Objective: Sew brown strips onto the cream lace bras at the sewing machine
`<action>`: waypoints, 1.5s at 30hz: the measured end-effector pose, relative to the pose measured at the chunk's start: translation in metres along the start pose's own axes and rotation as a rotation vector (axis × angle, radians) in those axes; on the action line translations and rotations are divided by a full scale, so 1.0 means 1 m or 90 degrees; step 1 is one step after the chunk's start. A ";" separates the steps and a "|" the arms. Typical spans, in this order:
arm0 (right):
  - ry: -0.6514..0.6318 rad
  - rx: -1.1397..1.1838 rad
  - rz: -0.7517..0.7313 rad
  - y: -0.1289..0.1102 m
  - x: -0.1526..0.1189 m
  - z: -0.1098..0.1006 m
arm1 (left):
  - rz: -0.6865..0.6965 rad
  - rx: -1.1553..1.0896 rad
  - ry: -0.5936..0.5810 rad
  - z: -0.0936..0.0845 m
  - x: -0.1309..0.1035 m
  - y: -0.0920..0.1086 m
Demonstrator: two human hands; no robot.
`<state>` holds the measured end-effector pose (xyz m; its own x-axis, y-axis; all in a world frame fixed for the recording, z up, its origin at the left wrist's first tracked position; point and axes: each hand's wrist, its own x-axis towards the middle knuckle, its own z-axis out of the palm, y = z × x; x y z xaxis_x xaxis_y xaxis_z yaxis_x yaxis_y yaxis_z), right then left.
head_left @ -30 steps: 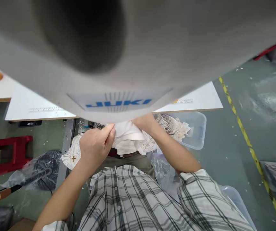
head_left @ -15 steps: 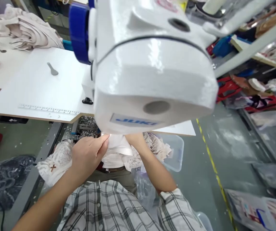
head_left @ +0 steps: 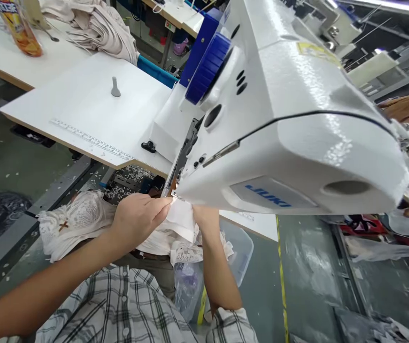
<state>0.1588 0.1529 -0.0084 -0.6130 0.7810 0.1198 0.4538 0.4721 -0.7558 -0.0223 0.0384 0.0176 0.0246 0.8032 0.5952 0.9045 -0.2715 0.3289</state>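
A white sewing machine [head_left: 247, 157] with a blue handwheel fills the upper middle and right. Below its needle area, my left hand [head_left: 138, 220] pinches the edge of a white fabric piece [head_left: 181, 219], thumb and forefinger pressed together. My right hand [head_left: 204, 219] is at the right side of the same fabric, its fingers mostly hidden behind the machine head and cloth. White lace garments [head_left: 83, 216] with a small brown bow hang at the left of my left hand, and more lace [head_left: 186, 252] lies under the held fabric.
The white table [head_left: 93, 105] carries a grey spoon-shaped tool [head_left: 115, 87], a printed ruler scale and a black clip [head_left: 148, 146]. Folded beige cloth [head_left: 100, 35] and an orange bottle [head_left: 22, 31] lie beyond. A clear plastic bin [head_left: 242, 247] stands at lower right.
The view has turned, so the machine now appears further right with its left side showing. My left hand still pinches the fabric, and both hands remain beneath the machine head.
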 end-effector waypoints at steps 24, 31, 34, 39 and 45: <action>0.217 0.207 0.135 -0.012 -0.010 0.008 | -0.162 -0.116 -0.118 -0.012 0.005 -0.003; 0.136 0.782 0.333 -0.029 -0.054 0.020 | -0.057 -0.101 -0.202 -0.021 0.008 -0.001; 0.109 0.811 0.312 -0.033 -0.079 0.025 | 0.009 -0.088 -0.227 -0.026 -0.002 0.001; 0.132 0.467 0.011 -0.042 -0.118 0.030 | 0.159 -0.093 -0.257 -0.023 -0.021 0.018; 0.143 0.131 -0.286 -0.050 -0.141 0.028 | 0.201 -0.051 -0.285 -0.011 -0.033 0.020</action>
<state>0.2048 0.0074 -0.0051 -0.5541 0.5995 0.5776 0.0294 0.7075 -0.7061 -0.0099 0.0007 0.0131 0.4835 0.8188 0.3096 0.7890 -0.5608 0.2511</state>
